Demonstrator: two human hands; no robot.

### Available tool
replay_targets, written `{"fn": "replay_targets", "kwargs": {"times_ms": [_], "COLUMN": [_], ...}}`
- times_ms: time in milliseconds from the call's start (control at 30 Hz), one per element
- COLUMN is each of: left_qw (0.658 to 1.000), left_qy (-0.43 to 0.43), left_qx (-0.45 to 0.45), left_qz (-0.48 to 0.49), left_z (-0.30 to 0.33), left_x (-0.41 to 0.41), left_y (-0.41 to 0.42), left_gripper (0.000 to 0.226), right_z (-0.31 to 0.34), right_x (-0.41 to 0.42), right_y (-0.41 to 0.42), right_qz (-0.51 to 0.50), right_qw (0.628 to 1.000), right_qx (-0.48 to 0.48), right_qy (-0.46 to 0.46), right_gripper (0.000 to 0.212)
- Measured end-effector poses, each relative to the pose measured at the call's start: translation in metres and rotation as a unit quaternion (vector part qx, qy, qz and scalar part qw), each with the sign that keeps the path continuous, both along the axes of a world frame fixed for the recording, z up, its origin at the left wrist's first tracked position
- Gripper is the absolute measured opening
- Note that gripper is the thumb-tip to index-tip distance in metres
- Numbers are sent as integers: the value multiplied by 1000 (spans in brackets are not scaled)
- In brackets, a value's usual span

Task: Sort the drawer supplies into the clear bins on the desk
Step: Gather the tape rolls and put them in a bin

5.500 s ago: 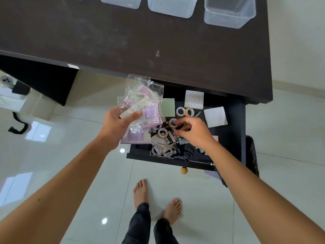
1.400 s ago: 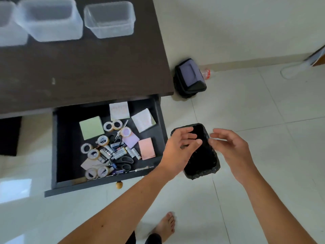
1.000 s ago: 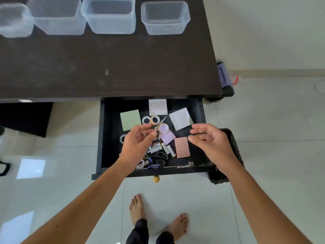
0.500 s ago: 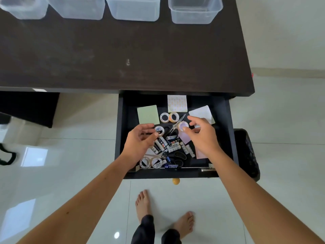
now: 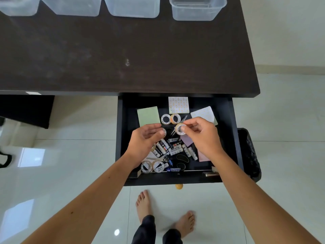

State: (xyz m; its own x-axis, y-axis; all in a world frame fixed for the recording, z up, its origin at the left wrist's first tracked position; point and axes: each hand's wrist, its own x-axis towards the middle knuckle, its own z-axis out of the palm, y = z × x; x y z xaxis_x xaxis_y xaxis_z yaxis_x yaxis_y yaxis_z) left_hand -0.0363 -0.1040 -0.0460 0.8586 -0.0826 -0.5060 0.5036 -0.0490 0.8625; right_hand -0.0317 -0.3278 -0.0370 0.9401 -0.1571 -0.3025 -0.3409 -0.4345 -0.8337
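Counter (image 5: 105, 50), dark brown top, the largest item we log; its near edge overhangs the open drawer.

Drawer (image 5: 226, 120), black, pulled out below the counter's near edge toward the right corner, a round yellow knob (image 5: 179, 186) on its front.

Clear bins, four, in a row along the counter's far edge: the rightmost bin (image 5: 197, 9) sits near the far right corner, the next bin (image 5: 133, 7) beside it, the other two cut off by the picture's top.

Waste basket (image 5: 250, 154), black, on the floor just beside the drawer's right wall.

Our left grip (image 5: 146, 140), over the drawer's middle left, fingers curled around a tape roll that shows only partly at the fingertips (image 5: 163, 132).

Our right grip (image 5: 202, 136), over the drawer's middle right, thumb and fingers pinching a small clear tape roll (image 5: 180, 129) lifted above the drawer's contents.

Green note pad (image 5: 148, 116), at the drawer's far left. Patterned pad (image 5: 178, 105), at the far wall. White pad (image 5: 203, 112), toward the far right corner, partly behind the right grip.

Batteries (image 5: 173, 147), a loose heap at the drawer's middle, between the two wrists.

Scissors (image 5: 182, 161), black handles, near the drawer's front wall.

Two tape rolls (image 5: 170, 118), side by side and touching, just right of the green pad. Two larger rolls (image 5: 152, 166), touching, at the front wall's left.
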Motion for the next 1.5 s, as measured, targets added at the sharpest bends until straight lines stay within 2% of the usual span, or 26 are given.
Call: {"fn": "replay_targets", "kwargs": {"times_ms": [167,267,400,533,700,767,967,1133,1300,1500], "left_qw": [999,999,999,999,998,998,995,993,991,994], "left_qy": [11,15,28,35,28,30,47,47,48,43], "left_qx": [-41,-35,-31,-33,-37,-39,-57,-85,-109,-82], "left_qz": [-22,-12,9,25,34,35,72,66,56,58], "left_z": [2,3,1,0,-2,-4,-6,-4,1,-1], "left_x": [2,3,3,2,1,1,3,3,4,6], "left_y": [-6,-3,3,7,10,12,13,11,12,12], "left_gripper": [27,24,20,24,26,29,32,32,33,36], "right_z": [8,8,-6,-25,-32,-29,-4,-4,-6,-6], "right_x": [2,6,19,29,28,25,12,9,11,13], "right_y": [20,21,18,18,24,24,25,32,37,40], "right_qz": [68,72,7,28,36,27,59,148,157,180], "right_qw": [997,996,999,991,984,986,997,986,982,976], "right_qx": [43,54,-28,-128,-166,-152,2,-16,-22,-20], "right_qy": [18,23,-21,-30,-46,-68,-59,-74,-99,-123], "right_gripper": [19,15,21,38,32,30,34,37,37,42]}}
